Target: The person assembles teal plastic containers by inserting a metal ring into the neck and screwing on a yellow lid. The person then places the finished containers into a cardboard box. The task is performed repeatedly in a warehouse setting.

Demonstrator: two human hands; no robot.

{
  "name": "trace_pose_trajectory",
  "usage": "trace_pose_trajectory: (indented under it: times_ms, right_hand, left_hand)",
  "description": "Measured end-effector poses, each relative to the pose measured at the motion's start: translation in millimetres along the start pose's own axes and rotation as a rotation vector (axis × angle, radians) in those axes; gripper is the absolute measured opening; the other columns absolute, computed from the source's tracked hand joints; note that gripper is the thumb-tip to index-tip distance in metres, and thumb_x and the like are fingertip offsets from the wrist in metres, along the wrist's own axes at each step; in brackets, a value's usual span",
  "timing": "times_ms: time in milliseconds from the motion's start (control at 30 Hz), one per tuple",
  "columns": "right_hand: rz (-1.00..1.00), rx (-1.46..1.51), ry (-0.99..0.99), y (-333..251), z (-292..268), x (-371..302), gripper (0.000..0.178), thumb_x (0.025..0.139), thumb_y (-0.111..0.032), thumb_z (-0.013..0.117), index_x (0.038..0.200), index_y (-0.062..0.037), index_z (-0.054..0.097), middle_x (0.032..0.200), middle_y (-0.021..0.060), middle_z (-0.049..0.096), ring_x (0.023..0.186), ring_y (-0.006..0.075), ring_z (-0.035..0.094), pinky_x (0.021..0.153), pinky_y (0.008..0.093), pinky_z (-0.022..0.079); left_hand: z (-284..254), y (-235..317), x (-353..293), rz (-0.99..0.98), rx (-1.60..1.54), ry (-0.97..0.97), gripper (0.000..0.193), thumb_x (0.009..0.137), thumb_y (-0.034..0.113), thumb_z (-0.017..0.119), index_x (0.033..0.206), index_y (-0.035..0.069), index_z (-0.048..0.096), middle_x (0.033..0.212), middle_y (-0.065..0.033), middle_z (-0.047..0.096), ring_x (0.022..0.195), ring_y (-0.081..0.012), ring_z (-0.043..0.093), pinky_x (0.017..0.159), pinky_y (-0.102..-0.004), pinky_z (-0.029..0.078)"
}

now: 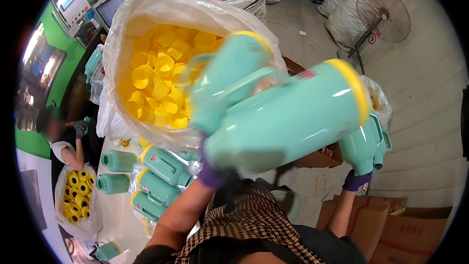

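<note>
My left hand (213, 172), in a dark purple glove, grips two teal thermos jug bodies with yellow bottom rims. The nearer jug (288, 117) lies tilted across the middle with its yellow end up to the right. Behind it rises the second jug (234, 78), blurred, with its handle partly showing. The jugs hide most of my left fingers. Off to the right, my gloved right hand (355, 182) is closed at the lower end of another teal jug body (364, 146). That jug's top is partly covered by the nearer one.
A large plastic bag (119, 44) of yellow cups stands ahead. On the table (117, 215) at left lie several teal jugs (159, 186). A co-worker (68, 142) sits farther left beside a bag of yellow-black caps (78, 195). Cardboard boxes (415, 234) and a fan (383, 14) are at right.
</note>
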State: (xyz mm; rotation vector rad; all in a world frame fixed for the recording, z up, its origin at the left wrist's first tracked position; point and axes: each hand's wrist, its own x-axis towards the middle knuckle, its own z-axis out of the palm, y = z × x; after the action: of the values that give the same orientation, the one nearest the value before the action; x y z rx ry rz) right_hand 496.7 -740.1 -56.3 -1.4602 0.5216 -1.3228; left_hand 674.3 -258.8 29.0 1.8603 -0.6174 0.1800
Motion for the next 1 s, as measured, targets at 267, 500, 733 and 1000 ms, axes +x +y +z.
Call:
trace_pose_trajectory:
  times_ms: [267, 500, 733, 1000]
  right_hand:
    - [-0.023, -0.49, 0.217, 132.4, 80.1, 20.8, 0.03, 0.08, 0.002, 0.058, 0.11, -0.0021, 0.063, 0.117, 0.0109, 0.059, 0.096, 0.023, 0.052, 0.09, 0.0345, 0.043]
    - [0.096, -0.582, -0.065, 166.7, 172.6, -60.4, 0.045, 0.081, 0.001, 0.058, 0.126, 0.0003, 0.066, 0.12, 0.0135, 0.054, 0.102, 0.0266, 0.052, 0.094, 0.0371, 0.042]
    - [0.078, -0.575, -0.361, 184.9, 169.8, -89.1, 0.043, 0.084, -0.001, 0.058, 0.127, 0.0024, 0.064, 0.126, 0.0169, 0.055, 0.107, 0.0293, 0.054, 0.095, 0.0396, 0.045]
    - [0.107, -0.644, -1.019, 232.1, 117.5, -44.1, 0.042, 0.089, -0.007, 0.06, 0.13, 0.0047, 0.059, 0.133, 0.024, 0.058, 0.114, 0.037, 0.06, 0.097, 0.0452, 0.049]
  left_hand:
    - [226.3, 25.9, 180.5, -0.411, -1.289, 0.181, 0.03, 0.097, 0.005, 0.054, 0.125, 0.01, 0.046, 0.11, -0.0061, 0.058, 0.096, -0.016, 0.06, 0.082, -0.0308, 0.053]
    - [246.2, 83.0, 141.2, -0.261, -1.237, 0.067, 0.022, 0.09, 0.004, 0.062, 0.111, 0.006, 0.054, 0.105, -0.0031, 0.055, 0.096, -0.0095, 0.053, 0.084, -0.0262, 0.047]
    - [318.5, 30.6, 173.3, -0.608, -2.134, -0.01, 0.044, 0.095, 0.044, 0.06, 0.123, 0.01, 0.061, 0.115, -0.0114, 0.067, 0.099, -0.0205, 0.065, 0.094, -0.0373, 0.05]
    - [300.1, -129.8, 99.4, -0.78, -0.568, 0.147, 0.06, 0.074, 0.006, 0.065, 0.134, 0.006, 0.056, 0.126, -0.0221, 0.062, 0.119, -0.0354, 0.058, 0.102, -0.0411, 0.045]
